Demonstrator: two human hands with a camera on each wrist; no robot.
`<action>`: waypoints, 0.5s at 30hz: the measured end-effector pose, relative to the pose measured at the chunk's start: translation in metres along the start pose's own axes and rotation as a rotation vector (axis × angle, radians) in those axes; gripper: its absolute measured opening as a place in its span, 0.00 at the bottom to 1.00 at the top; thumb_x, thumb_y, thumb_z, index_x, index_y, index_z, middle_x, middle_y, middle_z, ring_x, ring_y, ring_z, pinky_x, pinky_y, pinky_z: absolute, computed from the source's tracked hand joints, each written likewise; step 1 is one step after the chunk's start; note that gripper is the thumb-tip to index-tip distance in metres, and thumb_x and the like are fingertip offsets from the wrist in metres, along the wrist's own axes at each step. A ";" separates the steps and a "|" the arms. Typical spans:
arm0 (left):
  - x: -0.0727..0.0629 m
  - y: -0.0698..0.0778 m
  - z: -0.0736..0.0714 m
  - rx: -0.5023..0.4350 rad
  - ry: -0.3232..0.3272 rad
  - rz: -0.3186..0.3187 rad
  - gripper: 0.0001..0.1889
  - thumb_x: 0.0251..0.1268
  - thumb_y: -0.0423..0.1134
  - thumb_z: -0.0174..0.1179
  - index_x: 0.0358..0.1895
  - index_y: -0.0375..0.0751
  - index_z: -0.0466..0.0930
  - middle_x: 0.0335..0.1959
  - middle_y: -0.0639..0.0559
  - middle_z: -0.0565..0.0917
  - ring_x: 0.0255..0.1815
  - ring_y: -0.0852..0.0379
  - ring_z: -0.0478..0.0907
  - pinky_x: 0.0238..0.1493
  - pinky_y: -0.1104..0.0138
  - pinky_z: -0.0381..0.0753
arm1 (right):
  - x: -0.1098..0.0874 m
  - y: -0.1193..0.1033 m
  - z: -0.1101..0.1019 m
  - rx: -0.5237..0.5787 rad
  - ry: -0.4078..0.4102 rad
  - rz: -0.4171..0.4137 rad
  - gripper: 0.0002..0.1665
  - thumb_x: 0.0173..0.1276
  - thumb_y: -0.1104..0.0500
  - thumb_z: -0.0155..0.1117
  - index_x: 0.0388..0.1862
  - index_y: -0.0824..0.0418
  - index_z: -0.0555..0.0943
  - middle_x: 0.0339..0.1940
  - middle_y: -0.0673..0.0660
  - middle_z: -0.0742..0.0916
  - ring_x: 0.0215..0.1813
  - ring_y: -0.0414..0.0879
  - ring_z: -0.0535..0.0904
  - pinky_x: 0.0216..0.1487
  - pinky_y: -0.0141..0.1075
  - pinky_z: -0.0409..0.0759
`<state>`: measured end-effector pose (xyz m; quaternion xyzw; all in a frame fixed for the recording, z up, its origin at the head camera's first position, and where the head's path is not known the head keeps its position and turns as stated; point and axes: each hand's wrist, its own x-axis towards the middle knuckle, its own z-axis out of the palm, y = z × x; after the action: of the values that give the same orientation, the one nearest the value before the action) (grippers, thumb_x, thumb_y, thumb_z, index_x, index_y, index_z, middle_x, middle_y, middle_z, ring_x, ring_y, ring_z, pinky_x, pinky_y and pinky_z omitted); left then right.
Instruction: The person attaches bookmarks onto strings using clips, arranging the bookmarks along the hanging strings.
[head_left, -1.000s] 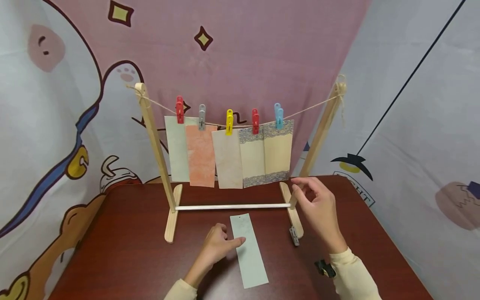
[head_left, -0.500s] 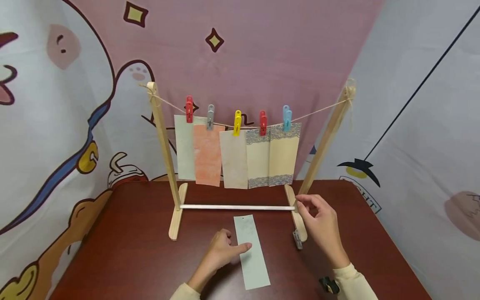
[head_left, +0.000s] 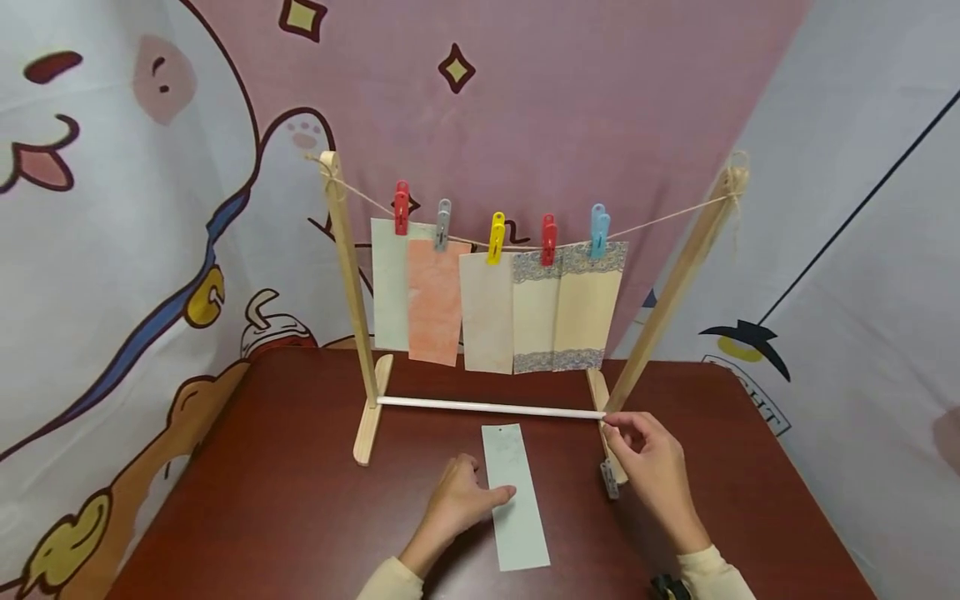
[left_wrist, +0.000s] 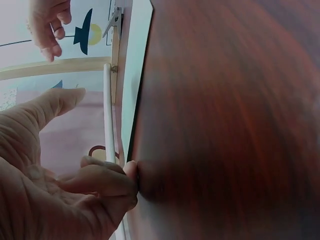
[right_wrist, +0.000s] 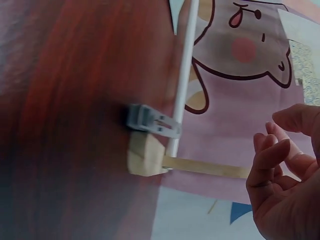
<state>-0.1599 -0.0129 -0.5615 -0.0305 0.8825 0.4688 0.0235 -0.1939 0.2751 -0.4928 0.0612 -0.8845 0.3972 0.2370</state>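
Note:
A pale green paper strip with a small hole near its far end lies on the table before the rack. My left hand is at its left side, fingertips right at the edge. The thumb stands raised apart from the fingers, over the strip in the head view. My right hand hovers beside the rack's right foot, fingers loosely bent and holding nothing. Just below it, a grey clothespin leans against that foot; the right wrist view shows the clothespin well apart from the fingers.
Several paper strips hang from a string between two wooden posts, held by coloured clothespins. A white rod joins the rack's feet. A dark object lies by the right sleeve. Printed cloth stands behind the table.
My right hand has come down from beside the hanging strips towards the grey clothespin. The left hand stays by the green strip. The head view has shifted, so the scene sits further right.

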 end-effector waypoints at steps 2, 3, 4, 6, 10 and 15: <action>-0.001 0.006 -0.001 0.016 0.012 -0.001 0.41 0.51 0.62 0.82 0.51 0.26 0.80 0.43 0.44 0.79 0.42 0.47 0.77 0.41 0.50 0.80 | -0.004 0.004 0.001 -0.015 -0.015 0.019 0.06 0.69 0.63 0.80 0.42 0.57 0.91 0.30 0.49 0.80 0.31 0.41 0.73 0.32 0.29 0.66; -0.002 0.011 -0.003 0.012 0.014 -0.003 0.40 0.52 0.60 0.82 0.51 0.26 0.81 0.43 0.43 0.79 0.42 0.45 0.77 0.42 0.49 0.80 | -0.005 0.005 0.002 -0.019 -0.024 0.026 0.06 0.69 0.62 0.81 0.43 0.58 0.91 0.30 0.50 0.80 0.31 0.41 0.73 0.33 0.29 0.66; -0.004 0.019 -0.007 0.007 0.008 -0.018 0.38 0.51 0.57 0.83 0.51 0.25 0.81 0.44 0.42 0.79 0.43 0.44 0.78 0.44 0.48 0.81 | -0.006 0.007 0.002 -0.025 -0.035 0.029 0.06 0.69 0.62 0.80 0.43 0.58 0.91 0.30 0.50 0.80 0.31 0.42 0.73 0.33 0.29 0.66; -0.008 0.031 -0.012 0.002 0.013 -0.015 0.37 0.50 0.54 0.84 0.49 0.25 0.81 0.43 0.41 0.78 0.41 0.42 0.78 0.43 0.47 0.81 | -0.008 0.010 0.002 -0.039 -0.054 0.032 0.07 0.69 0.62 0.80 0.45 0.59 0.91 0.30 0.51 0.80 0.31 0.42 0.73 0.33 0.30 0.66; -0.011 0.040 -0.011 0.041 0.010 -0.022 0.35 0.50 0.52 0.85 0.47 0.25 0.80 0.43 0.41 0.76 0.36 0.43 0.76 0.36 0.48 0.80 | -0.012 0.015 0.001 -0.068 -0.086 0.037 0.08 0.69 0.62 0.80 0.45 0.58 0.91 0.29 0.51 0.78 0.30 0.40 0.71 0.31 0.33 0.66; -0.007 0.043 0.000 0.177 0.018 -0.010 0.38 0.48 0.50 0.88 0.48 0.22 0.77 0.41 0.37 0.73 0.30 0.43 0.76 0.31 0.45 0.81 | -0.017 0.022 -0.002 -0.094 -0.138 0.045 0.08 0.67 0.62 0.80 0.44 0.57 0.91 0.29 0.51 0.78 0.29 0.37 0.69 0.32 0.36 0.66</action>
<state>-0.1557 0.0114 -0.5258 -0.0370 0.9204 0.3887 0.0204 -0.1852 0.2905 -0.5144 0.0573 -0.9175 0.3555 0.1690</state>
